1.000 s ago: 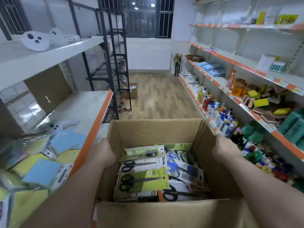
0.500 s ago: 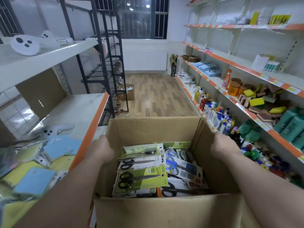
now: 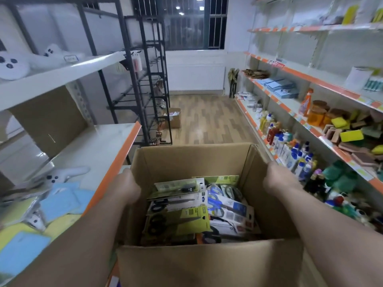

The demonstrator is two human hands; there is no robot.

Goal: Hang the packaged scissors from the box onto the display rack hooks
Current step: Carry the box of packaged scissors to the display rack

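From my remote seat I see both hands on the cardboard box (image 3: 207, 264), which hangs between them with its top open. My left hand (image 3: 126, 187) lies against the outside of the left wall and my right hand (image 3: 277, 179) against the outside of the right wall. The fingers of both are hidden behind the cardboard, so I cannot tell whether they curl round the box or lie flat on it.

The packaged scissors (image 3: 192, 220) lie in a loose heap inside the box, between my two hands and a little below them: yellow-green cards with black handles nearer my left hand, blue-handled ones nearer my right.

The black display rack (image 3: 145, 79) stands well ahead of my left hand. Blue and yellow packs (image 3: 62, 204) lie on the shelf just outside my left hand, and bottles (image 3: 290, 146) crowd the shelf outside my right.
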